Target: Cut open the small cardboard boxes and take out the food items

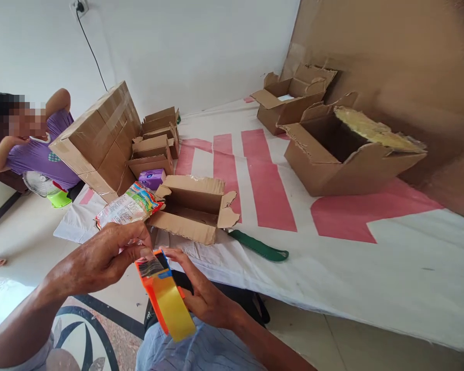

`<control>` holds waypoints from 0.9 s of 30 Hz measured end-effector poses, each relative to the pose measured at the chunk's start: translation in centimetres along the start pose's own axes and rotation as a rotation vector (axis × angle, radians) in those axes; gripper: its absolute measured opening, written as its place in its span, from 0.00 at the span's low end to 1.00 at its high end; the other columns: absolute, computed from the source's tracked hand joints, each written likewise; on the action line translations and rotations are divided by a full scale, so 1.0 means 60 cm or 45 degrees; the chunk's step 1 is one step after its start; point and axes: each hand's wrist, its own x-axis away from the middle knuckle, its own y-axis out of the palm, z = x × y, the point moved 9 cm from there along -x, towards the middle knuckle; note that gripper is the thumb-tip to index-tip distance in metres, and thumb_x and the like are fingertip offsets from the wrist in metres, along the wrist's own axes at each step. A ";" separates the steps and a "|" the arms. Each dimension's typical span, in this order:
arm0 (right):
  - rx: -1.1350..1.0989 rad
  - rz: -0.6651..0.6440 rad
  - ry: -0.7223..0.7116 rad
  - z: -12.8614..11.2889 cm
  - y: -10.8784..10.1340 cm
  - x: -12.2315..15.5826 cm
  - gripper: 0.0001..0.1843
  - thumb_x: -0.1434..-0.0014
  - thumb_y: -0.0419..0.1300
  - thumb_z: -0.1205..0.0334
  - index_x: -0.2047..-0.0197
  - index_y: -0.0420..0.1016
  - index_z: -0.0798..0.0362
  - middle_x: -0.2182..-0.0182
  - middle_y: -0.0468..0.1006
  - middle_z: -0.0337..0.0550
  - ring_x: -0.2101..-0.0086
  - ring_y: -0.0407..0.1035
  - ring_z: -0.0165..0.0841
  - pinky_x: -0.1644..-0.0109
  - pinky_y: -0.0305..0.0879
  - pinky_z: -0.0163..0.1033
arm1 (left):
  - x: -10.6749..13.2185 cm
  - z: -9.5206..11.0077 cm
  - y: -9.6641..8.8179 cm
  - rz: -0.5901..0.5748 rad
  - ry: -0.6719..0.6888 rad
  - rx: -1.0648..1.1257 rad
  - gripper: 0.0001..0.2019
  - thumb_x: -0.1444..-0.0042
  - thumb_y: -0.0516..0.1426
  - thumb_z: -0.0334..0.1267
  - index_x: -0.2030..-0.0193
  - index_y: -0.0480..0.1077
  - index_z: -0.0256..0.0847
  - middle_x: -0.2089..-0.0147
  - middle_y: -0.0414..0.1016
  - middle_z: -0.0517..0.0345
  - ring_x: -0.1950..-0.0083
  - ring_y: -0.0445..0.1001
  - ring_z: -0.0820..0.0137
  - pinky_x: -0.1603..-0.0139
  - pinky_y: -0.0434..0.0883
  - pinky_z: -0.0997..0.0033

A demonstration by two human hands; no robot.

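Note:
An orange tape dispenser (163, 288) with a yellowish tape roll is held low in front of me. My right hand (201, 291) is wrapped round its far side from below. My left hand (104, 257) pinches the tape end at the dispenser's top, fingers pressed together. Just beyond my hands a small open cardboard box (193, 208) lies on the white and pink sheet (332, 252), with a colourful snack packet (129, 205) leaning against its left side.
A green-handled cutter (260, 248) lies right of the small box. A large taped box (98, 141), several small boxes (154, 141) and a purple packet (152, 179) are behind. Two open boxes (344, 149) stand at right. A seated person in purple (38, 149) is far left.

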 end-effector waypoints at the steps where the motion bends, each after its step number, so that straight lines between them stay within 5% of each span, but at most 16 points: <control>1: -0.136 -0.049 0.066 0.009 0.005 0.001 0.36 0.33 0.60 0.63 0.25 0.60 0.40 0.30 0.68 0.49 0.29 0.61 0.42 0.25 0.57 0.58 | 0.000 -0.002 0.003 -0.013 0.006 0.021 0.13 0.24 0.52 0.41 0.57 0.75 0.40 0.64 0.78 0.57 0.64 0.74 0.70 0.61 0.69 0.71; 4: -0.594 -0.124 0.222 0.026 0.021 0.009 0.34 0.34 0.65 0.45 0.28 0.66 0.42 0.34 0.72 0.51 0.34 0.67 0.45 0.30 0.64 0.55 | 0.005 -0.015 0.014 -0.053 -0.019 0.092 0.15 0.23 0.52 0.43 0.57 0.75 0.40 0.63 0.78 0.55 0.64 0.74 0.70 0.61 0.70 0.70; 8: -0.931 -0.121 0.331 0.020 0.038 0.021 0.52 0.48 0.69 0.23 0.30 0.71 0.46 0.37 0.74 0.54 0.42 0.72 0.46 0.39 0.70 0.51 | 0.021 -0.021 0.034 -0.071 -0.120 0.057 0.13 0.23 0.53 0.45 0.54 0.75 0.41 0.60 0.79 0.55 0.59 0.76 0.68 0.57 0.71 0.70; 12: -0.851 -0.214 0.460 0.002 0.056 0.033 0.43 0.49 0.75 0.33 0.40 0.76 0.51 0.50 0.78 0.49 0.53 0.73 0.40 0.49 0.70 0.44 | 0.029 0.014 0.047 -0.087 -0.087 -0.044 0.10 0.24 0.53 0.41 0.55 0.74 0.43 0.61 0.79 0.58 0.60 0.76 0.70 0.57 0.71 0.71; 17: -0.623 -0.176 0.420 -0.011 0.043 0.040 0.30 0.43 0.74 0.42 0.45 0.74 0.50 0.53 0.78 0.44 0.55 0.71 0.37 0.50 0.69 0.43 | 0.021 0.030 0.043 -0.019 -0.060 -0.090 0.08 0.26 0.54 0.39 0.55 0.74 0.43 0.60 0.80 0.57 0.59 0.77 0.69 0.55 0.72 0.70; 23: -0.564 -0.059 0.353 -0.022 0.037 0.041 0.35 0.42 0.70 0.32 0.45 0.74 0.51 0.58 0.75 0.42 0.61 0.68 0.34 0.56 0.66 0.40 | 0.014 0.025 0.041 -0.005 -0.079 -0.060 0.14 0.26 0.54 0.39 0.66 0.72 0.42 0.70 0.75 0.61 0.67 0.72 0.71 0.63 0.68 0.72; 27: -0.490 -0.028 0.312 -0.030 0.032 0.037 0.28 0.38 0.68 0.36 0.48 0.75 0.50 0.60 0.74 0.41 0.62 0.67 0.34 0.56 0.66 0.40 | 0.010 0.024 0.041 0.003 -0.097 -0.042 0.15 0.27 0.54 0.37 0.68 0.72 0.41 0.75 0.71 0.63 0.72 0.68 0.73 0.68 0.64 0.72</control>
